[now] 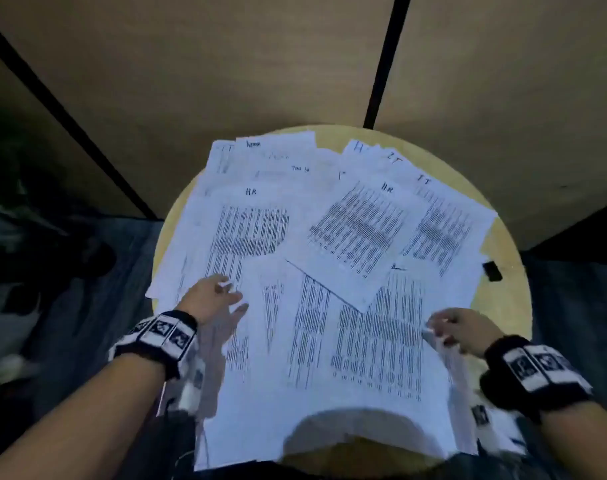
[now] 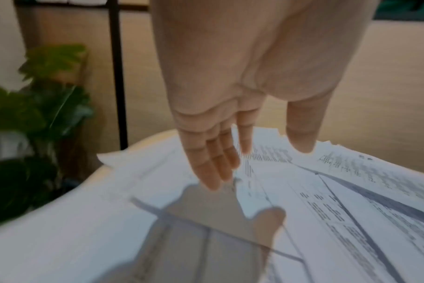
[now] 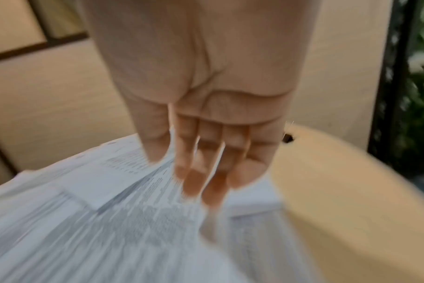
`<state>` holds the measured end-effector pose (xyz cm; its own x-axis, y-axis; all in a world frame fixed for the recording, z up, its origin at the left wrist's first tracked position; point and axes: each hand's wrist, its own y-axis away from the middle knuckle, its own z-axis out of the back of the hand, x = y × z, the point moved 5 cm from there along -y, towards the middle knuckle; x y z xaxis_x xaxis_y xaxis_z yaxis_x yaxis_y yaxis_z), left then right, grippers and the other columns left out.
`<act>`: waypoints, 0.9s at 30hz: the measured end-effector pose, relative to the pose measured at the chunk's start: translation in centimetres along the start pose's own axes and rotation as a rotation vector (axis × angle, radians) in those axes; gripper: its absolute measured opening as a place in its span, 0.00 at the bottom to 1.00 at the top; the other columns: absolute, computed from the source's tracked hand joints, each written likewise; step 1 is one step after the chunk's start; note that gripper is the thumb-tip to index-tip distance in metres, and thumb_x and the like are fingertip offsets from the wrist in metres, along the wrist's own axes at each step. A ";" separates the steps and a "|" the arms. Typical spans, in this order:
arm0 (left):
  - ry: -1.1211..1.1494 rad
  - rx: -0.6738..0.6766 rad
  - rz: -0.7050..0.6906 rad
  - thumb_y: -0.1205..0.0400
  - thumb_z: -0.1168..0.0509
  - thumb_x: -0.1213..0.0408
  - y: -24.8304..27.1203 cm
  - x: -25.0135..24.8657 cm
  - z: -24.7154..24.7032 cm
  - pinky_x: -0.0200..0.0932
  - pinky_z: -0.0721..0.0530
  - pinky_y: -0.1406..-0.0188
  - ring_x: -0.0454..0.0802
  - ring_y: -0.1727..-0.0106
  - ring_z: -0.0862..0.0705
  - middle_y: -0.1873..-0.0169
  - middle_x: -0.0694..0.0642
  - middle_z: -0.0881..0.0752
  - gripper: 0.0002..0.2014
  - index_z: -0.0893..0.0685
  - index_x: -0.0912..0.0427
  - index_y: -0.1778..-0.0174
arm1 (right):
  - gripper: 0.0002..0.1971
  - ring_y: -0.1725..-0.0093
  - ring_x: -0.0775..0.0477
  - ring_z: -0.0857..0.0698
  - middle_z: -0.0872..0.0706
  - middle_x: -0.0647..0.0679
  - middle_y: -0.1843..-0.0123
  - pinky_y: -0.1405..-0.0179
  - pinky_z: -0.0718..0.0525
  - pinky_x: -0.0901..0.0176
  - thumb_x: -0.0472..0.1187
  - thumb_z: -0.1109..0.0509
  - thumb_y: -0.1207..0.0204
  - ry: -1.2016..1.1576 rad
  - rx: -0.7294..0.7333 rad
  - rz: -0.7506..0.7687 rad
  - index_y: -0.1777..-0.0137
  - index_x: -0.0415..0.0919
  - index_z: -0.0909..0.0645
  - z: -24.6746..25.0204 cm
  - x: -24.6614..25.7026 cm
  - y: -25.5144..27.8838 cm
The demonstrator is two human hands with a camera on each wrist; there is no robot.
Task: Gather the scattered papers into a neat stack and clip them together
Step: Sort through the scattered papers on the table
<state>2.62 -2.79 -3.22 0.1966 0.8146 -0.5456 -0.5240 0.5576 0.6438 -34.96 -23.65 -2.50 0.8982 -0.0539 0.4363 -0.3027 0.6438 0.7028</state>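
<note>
Several printed papers (image 1: 253,230) lie scattered and overlapping across a round wooden table (image 1: 513,306). A big front sheet (image 1: 329,393) hangs over the near edge, its right side lifted. My right hand (image 1: 438,330) pinches that raised right edge; in the blurred right wrist view the right hand (image 3: 179,172) has thumb and fingers close together on the paper (image 3: 109,220). My left hand (image 1: 236,294) hovers open over the left sheets, fingers straight; in the left wrist view the left hand (image 2: 259,166) casts a shadow on the papers (image 2: 351,201). A black binder clip (image 1: 492,270) sits at the table's right rim.
The binder clip (image 3: 288,138) lies on bare tabletop (image 3: 351,191) beyond my right fingers. Tan wall panels with black strips (image 1: 385,64) stand behind the table. A green plant (image 2: 48,95) is on the left, past the table edge.
</note>
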 end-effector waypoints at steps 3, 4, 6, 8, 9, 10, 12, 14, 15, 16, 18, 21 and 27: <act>0.108 -0.024 0.107 0.26 0.30 0.47 -1.3 -0.5 -2.3 0.57 0.20 0.44 0.68 0.41 0.19 0.40 0.75 0.21 0.35 0.26 0.75 0.34 | 0.28 0.69 0.45 0.21 0.18 0.42 0.61 0.71 0.26 0.61 0.45 0.34 0.19 -0.303 -0.052 -0.141 0.23 0.38 0.36 -1.1 2.7 -4.2; 0.151 -0.014 0.122 0.29 0.27 0.46 -1.3 -1.2 -3.1 0.54 0.19 0.55 0.67 0.53 0.17 0.53 0.76 0.19 0.36 0.23 0.77 0.42 | 0.34 0.67 0.45 0.20 0.17 0.41 0.61 0.68 0.23 0.60 0.48 0.32 0.21 -0.357 -0.056 -0.169 0.20 0.37 0.42 -1.8 4.0 -5.8; 0.179 -0.028 0.147 0.31 0.25 0.48 -1.7 -1.9 -4.5 0.48 0.24 0.68 0.60 0.69 0.21 0.70 0.68 0.21 0.34 0.22 0.78 0.45 | 0.45 0.54 0.38 0.13 0.14 0.37 0.49 0.50 0.15 0.45 0.60 0.31 0.28 -0.354 -0.081 -0.229 0.19 0.39 0.47 -3.7 6.0 -8.0; 0.184 -0.033 0.161 0.30 0.25 0.53 -2.3 -2.4 -5.3 0.44 0.20 0.72 0.66 0.60 0.15 0.57 0.75 0.16 0.39 0.28 0.81 0.34 | 0.50 0.42 0.33 0.15 0.17 0.36 0.37 0.40 0.18 0.36 0.65 0.32 0.35 -0.275 -0.165 -0.257 0.19 0.41 0.49 -5.1 7.6 -9.8; 0.187 -0.039 0.158 0.30 0.24 0.54 -2.5 -2.8 -5.4 0.38 0.22 0.78 0.65 0.62 0.14 0.58 0.74 0.15 0.37 0.26 0.81 0.37 | 0.51 0.41 0.33 0.15 0.18 0.35 0.36 0.40 0.18 0.37 0.63 0.29 0.35 -0.281 -0.215 -0.243 0.19 0.41 0.51 -5.6 8.7 -10.4; 0.182 -0.028 0.154 0.31 0.23 0.55 -2.7 -3.2 -5.7 0.35 0.24 0.81 0.62 0.68 0.16 0.65 0.70 0.16 0.31 0.20 0.78 0.44 | 0.52 0.41 0.35 0.15 0.19 0.36 0.39 0.42 0.17 0.39 0.58 0.26 0.34 -0.328 -0.248 -0.220 0.19 0.41 0.54 -6.3 9.6 -11.1; 0.169 0.004 0.130 0.34 0.21 0.57 -3.2 -3.7 -6.4 0.43 0.16 0.71 0.58 0.67 0.16 0.66 0.65 0.15 0.21 0.17 0.71 0.56 | 0.51 0.41 0.40 0.18 0.22 0.39 0.41 0.46 0.18 0.44 0.46 0.24 0.30 -0.420 -0.245 -0.159 0.18 0.44 0.57 -7.6 10.8 -11.7; 0.174 -0.020 0.090 0.32 0.23 0.64 -3.3 -4.2 -6.6 0.48 0.13 0.61 0.58 0.61 0.14 0.59 0.64 0.13 0.17 0.16 0.70 0.52 | 0.48 0.40 0.39 0.18 0.22 0.36 0.37 0.46 0.19 0.44 0.39 0.24 0.29 -0.420 -0.221 -0.090 0.17 0.45 0.54 -8.4 10.6 -11.1; 0.182 -0.047 0.069 0.29 0.25 0.67 -3.5 -4.4 -6.5 0.44 0.16 0.64 0.56 0.61 0.15 0.58 0.63 0.14 0.16 0.16 0.70 0.49 | 0.45 0.39 0.36 0.18 0.21 0.35 0.34 0.44 0.19 0.43 0.38 0.25 0.28 -0.385 -0.223 -0.055 0.18 0.44 0.51 -8.3 10.1 -10.3; 0.190 -0.082 0.057 0.27 0.27 0.69 -3.7 -4.3 -6.2 0.41 0.19 0.67 0.55 0.61 0.16 0.57 0.61 0.15 0.15 0.17 0.70 0.47 | 0.43 0.37 0.35 0.18 0.21 0.36 0.31 0.41 0.19 0.44 0.36 0.26 0.28 -0.336 -0.236 -0.028 0.18 0.42 0.48 -8.0 9.3 -9.4; 0.206 -0.161 0.037 0.25 0.30 0.70 -3.9 -4.3 -5.1 0.40 0.21 0.62 0.56 0.53 0.15 0.54 0.60 0.16 0.15 0.19 0.70 0.44 | 0.39 0.37 0.35 0.18 0.21 0.36 0.30 0.40 0.17 0.46 0.34 0.27 0.27 -0.217 -0.247 -0.014 0.20 0.40 0.43 -7.1 7.1 -7.3; 0.299 -0.280 0.083 0.22 0.32 0.67 -4.2 -3.6 -3.4 0.39 0.25 0.54 0.60 0.42 0.16 0.45 0.64 0.15 0.16 0.20 0.69 0.39 | 0.34 0.48 0.38 0.16 0.18 0.37 0.41 0.52 0.16 0.52 0.33 0.26 0.29 0.001 -0.108 -0.070 0.26 0.38 0.39 -6.8 3.8 -4.8; 0.409 -0.098 0.152 0.23 0.44 0.34 -4.3 -3.8 -4.0 0.51 0.35 0.25 0.59 0.22 0.33 0.22 0.60 0.33 0.45 0.38 0.67 0.21 | 0.41 0.34 0.35 0.25 0.25 0.38 0.33 0.36 0.25 0.45 0.57 0.21 0.39 0.153 -0.303 -0.266 0.29 0.42 0.33 -4.7 1.2 -3.5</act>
<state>0.79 -8.91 -6.09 -0.2221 0.7451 -0.6289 -0.6016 0.4029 0.6898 -31.30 -22.38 -7.03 0.9762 -0.1492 0.1575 0.0326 0.8188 0.5732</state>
